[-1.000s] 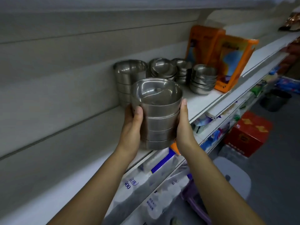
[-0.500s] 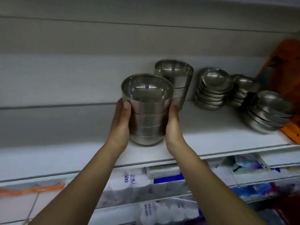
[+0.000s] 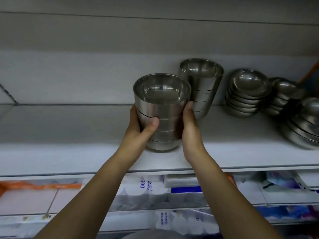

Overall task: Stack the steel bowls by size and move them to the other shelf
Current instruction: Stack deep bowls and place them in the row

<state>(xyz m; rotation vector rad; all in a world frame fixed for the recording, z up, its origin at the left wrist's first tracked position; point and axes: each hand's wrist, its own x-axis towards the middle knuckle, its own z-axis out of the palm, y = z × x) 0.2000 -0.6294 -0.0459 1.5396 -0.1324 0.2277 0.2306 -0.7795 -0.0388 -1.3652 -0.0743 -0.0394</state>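
A stack of deep steel bowls (image 3: 162, 107) stands at the middle of the white shelf (image 3: 241, 156), its base at or just above the board. My left hand (image 3: 139, 130) grips its left side with the thumb across the front. My right hand (image 3: 190, 131) presses flat against its right side. Just behind and to the right stands a second stack of deep steel bowls (image 3: 202, 87). Further right sit stacks of shallow steel bowls (image 3: 246, 94), a smaller stack (image 3: 283, 95) and another stack (image 3: 305, 125) cut by the frame edge.
The shelf's left half is bare board, with a wire divider (image 3: 8, 94) at the far left. An orange package edge (image 3: 310, 69) shows at the far right. Below, lower shelves hold white and blue packaged goods (image 3: 155, 188) and an orange pack (image 3: 39, 186).
The view has swung to face the shelf squarely. Both hands have carried the stack from in front of the shelf edge onto the shelf, left of the other deep stack.
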